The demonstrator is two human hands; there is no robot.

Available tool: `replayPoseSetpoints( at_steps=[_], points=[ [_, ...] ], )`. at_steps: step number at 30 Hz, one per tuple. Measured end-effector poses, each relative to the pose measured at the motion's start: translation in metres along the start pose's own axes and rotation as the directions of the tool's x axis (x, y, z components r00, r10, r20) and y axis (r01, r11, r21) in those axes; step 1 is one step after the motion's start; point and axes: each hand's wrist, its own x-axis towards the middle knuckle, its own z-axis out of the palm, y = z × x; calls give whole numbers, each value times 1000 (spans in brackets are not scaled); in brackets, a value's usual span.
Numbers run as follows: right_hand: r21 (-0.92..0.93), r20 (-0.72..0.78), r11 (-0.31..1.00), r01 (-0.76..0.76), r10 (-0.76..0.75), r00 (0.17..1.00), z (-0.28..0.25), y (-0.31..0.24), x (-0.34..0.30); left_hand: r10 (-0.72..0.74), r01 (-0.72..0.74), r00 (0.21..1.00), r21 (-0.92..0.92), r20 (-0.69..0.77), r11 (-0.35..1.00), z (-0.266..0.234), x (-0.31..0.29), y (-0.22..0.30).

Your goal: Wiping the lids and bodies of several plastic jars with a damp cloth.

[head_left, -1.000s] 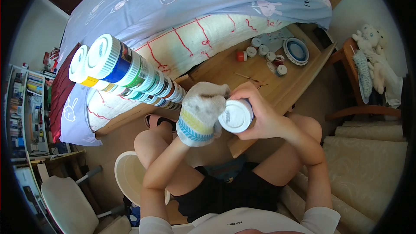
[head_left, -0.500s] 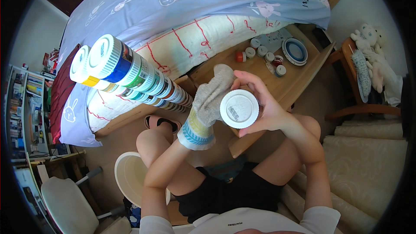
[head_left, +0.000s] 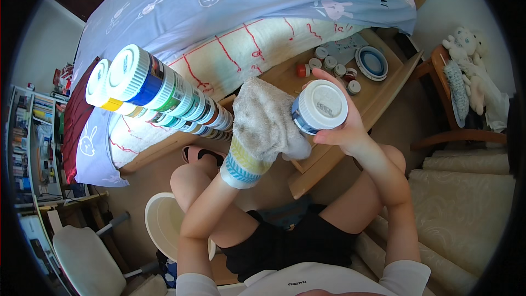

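White-lidded jar (head_left: 320, 108) sits up in the air in front of the person's knees, over the open wooden drawer (head_left: 379, 94), as I look down from far away through the head camera. Its flat round lid points up at me and leans a bit to the right. I can see a bit of its blue side low on the left, so its long line runs from the lid near me, down and away to the left. The far end is hidden from me.

I see the right hand (head_left: 349, 126) clamped on the jar from the right, with the thumb low and the other fingers around the far side. The left hand (head_left: 266, 123) is inside a fuzzy gray sock with a yellow and blue cuff (head_left: 243, 168). The cloth is right by the jar's left side, but I cannot tell if they touch. I also cannot tell if the fingers inside are apart or together.

On my left, one tall stack of jars (head_left: 176, 94) stands beside another stack (head_left: 97, 86), by the bed (head_left: 235, 11). Small jars (head_left: 329, 63) sit in the drawer. A white bucket (head_left: 160, 222) is by the left knee.
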Motion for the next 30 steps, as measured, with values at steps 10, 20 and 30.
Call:
replayPoseSetpoints(
  at_steps=[10, 20, 30],
  points=[
    [-532, 254, 804, 265, -147, 956, -2, -6, -1, 393, -373, 910, 154, -132, 915, -16, 30, 0],
    [-464, 462, 869, 172, 71, 884, 10, 2, -7, 457, -461, 886, 230, 72, 857, -31, 37, 24],
    [-663, 495, 714, 224, 194, 847, 20, 8, -7, 277, -297, 953, 213, 122, 931, -32, 13, 33]
  ],
)
